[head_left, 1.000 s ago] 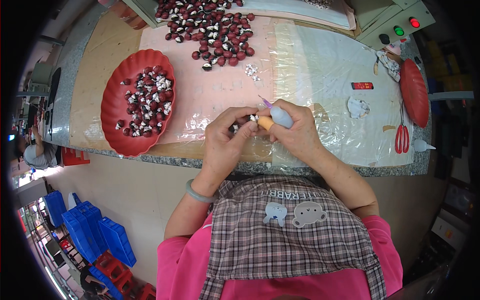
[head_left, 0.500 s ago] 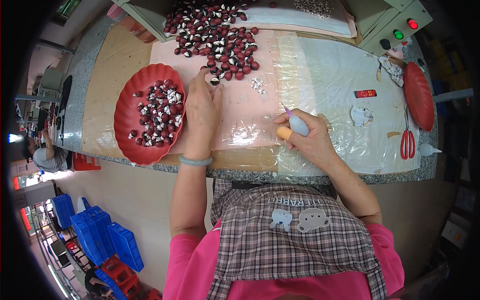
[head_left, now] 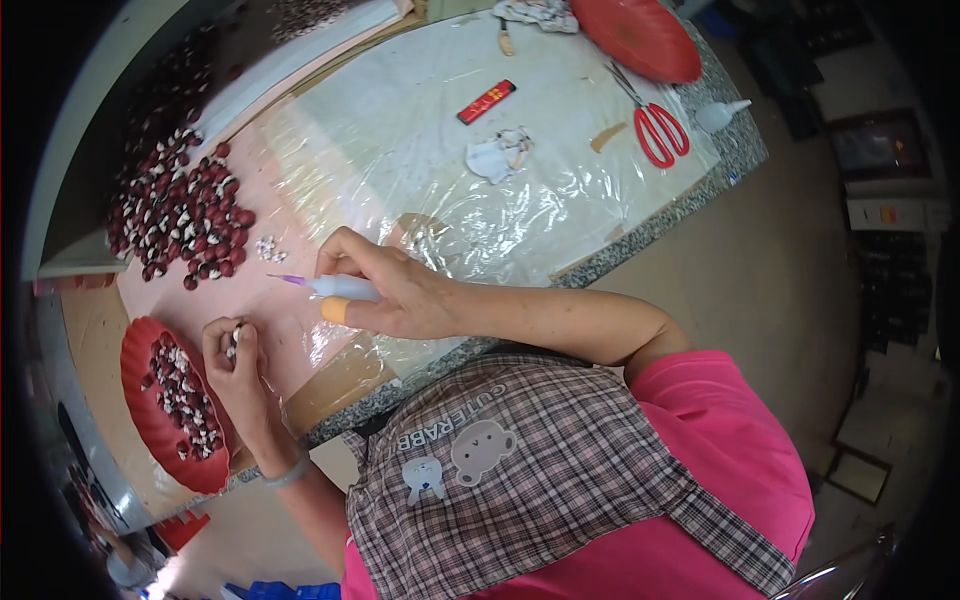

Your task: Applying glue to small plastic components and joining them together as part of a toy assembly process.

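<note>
In my left hand [head_left: 235,372], thumb and fingers pinch a small round bead [head_left: 232,348] with white on it; most of it is hidden. My right hand [head_left: 400,292] is closed round a translucent squeeze bottle [head_left: 345,289] with a purple needle tip that points toward the left. An orange cover sits on one digit of that hand. Beside my left hand stands a red scalloped dish [head_left: 142,398] holding dark red and white beads [head_left: 183,400]. Beyond both hands lies a pile of dark red, black and white beads [head_left: 200,215], and near the needle a cluster of tiny white pieces [head_left: 269,249].
Clear plastic sheeting [head_left: 420,170] covers part of the table. On it are a red box [head_left: 487,102], a crumpled white cloth [head_left: 497,157] and red-handled scissors [head_left: 660,135]. A second red dish [head_left: 640,40] and another squeeze bottle [head_left: 718,116] are near the stone edge.
The view has turned and shifted to the right. My left hand has left the edge of the bead pile with a bead pinched in it. My right hand still holds the bottle, now closer to my left.
</note>
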`<state>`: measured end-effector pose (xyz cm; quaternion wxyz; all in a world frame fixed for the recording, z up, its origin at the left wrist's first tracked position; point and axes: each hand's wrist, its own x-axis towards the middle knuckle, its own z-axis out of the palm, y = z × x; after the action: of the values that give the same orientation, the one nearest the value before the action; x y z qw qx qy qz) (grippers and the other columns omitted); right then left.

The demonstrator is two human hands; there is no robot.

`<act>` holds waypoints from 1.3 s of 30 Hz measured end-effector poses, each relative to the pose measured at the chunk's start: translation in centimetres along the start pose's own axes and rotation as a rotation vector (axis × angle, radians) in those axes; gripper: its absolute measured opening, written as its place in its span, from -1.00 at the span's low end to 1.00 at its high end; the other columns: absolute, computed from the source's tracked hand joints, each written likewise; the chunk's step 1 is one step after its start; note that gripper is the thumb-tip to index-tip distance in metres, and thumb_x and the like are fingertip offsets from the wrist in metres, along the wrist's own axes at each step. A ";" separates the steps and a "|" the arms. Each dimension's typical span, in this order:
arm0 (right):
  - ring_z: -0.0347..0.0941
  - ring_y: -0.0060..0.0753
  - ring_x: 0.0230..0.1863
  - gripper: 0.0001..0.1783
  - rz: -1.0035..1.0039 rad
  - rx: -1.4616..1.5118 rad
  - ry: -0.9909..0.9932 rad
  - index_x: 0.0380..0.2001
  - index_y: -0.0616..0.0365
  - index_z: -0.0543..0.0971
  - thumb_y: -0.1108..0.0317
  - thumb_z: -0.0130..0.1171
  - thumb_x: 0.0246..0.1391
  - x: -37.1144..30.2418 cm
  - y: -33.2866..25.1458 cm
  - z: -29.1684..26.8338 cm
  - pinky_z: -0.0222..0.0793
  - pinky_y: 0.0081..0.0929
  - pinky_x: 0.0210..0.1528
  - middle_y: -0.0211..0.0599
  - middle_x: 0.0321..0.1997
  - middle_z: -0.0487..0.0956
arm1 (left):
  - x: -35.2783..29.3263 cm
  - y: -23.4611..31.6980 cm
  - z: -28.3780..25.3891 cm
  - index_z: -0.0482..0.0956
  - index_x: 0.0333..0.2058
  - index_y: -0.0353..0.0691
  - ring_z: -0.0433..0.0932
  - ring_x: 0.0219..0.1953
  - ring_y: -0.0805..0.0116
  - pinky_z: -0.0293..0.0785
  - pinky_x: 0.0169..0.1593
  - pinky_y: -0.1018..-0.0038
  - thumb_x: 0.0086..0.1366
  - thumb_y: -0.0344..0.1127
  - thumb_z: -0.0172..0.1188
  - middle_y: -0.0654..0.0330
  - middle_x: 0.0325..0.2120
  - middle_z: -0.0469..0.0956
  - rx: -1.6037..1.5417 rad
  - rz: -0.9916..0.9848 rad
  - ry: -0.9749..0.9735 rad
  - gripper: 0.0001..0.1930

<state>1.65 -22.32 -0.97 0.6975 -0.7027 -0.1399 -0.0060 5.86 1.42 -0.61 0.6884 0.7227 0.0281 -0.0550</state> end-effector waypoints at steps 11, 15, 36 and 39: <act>0.44 -0.70 -0.51 -0.72 0.175 0.271 0.080 -0.14 0.17 0.57 0.46 0.24 0.02 -0.2 -0.4 -2.2 0.38 -0.78 -0.57 -0.38 -0.25 0.44 | -4.0 0.6 3.7 0.33 0.09 -0.46 0.31 -0.41 0.54 0.29 -0.37 0.70 0.33 -0.20 0.04 0.19 -0.32 0.42 -0.616 -0.331 -0.243 -0.52; 0.40 -0.73 -0.55 -0.65 0.239 0.345 0.120 -0.15 0.16 0.50 0.42 0.32 -0.05 0.6 -0.8 -1.9 0.33 -0.76 -0.57 -0.45 -0.37 0.51 | -4.1 0.2 2.7 0.34 0.08 -0.44 0.40 -0.29 0.48 0.40 -0.26 0.67 0.29 -0.39 0.11 0.04 -0.16 0.47 -0.634 -0.307 -0.267 -0.58; 0.45 -0.69 -0.46 -0.58 0.097 0.017 0.154 0.05 0.21 0.41 0.32 0.18 0.14 -0.5 -4.9 -1.1 0.34 -0.76 -0.46 -0.37 -0.38 0.53 | -5.3 0.8 3.0 0.50 -0.08 -0.33 0.56 -0.30 0.48 0.48 -0.27 0.71 0.24 -0.44 0.19 0.16 -0.29 0.55 -0.673 -0.307 -0.258 -0.73; 0.47 -0.64 -0.44 -0.56 -0.015 -0.016 0.151 0.05 0.26 0.41 0.34 0.19 0.12 -0.5 -4.9 -0.9 0.39 -0.72 -0.41 -0.32 -0.34 0.53 | -5.1 0.5 2.9 0.50 -0.12 -0.33 0.55 -0.32 0.49 0.48 -0.30 0.71 0.23 -0.45 0.20 0.16 -0.32 0.56 -0.711 -0.317 -0.269 -0.75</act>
<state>0.33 -23.35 3.78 0.7002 -0.7050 -0.0922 -0.0652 0.71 -1.34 0.32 0.8759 0.4127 0.0660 -0.2410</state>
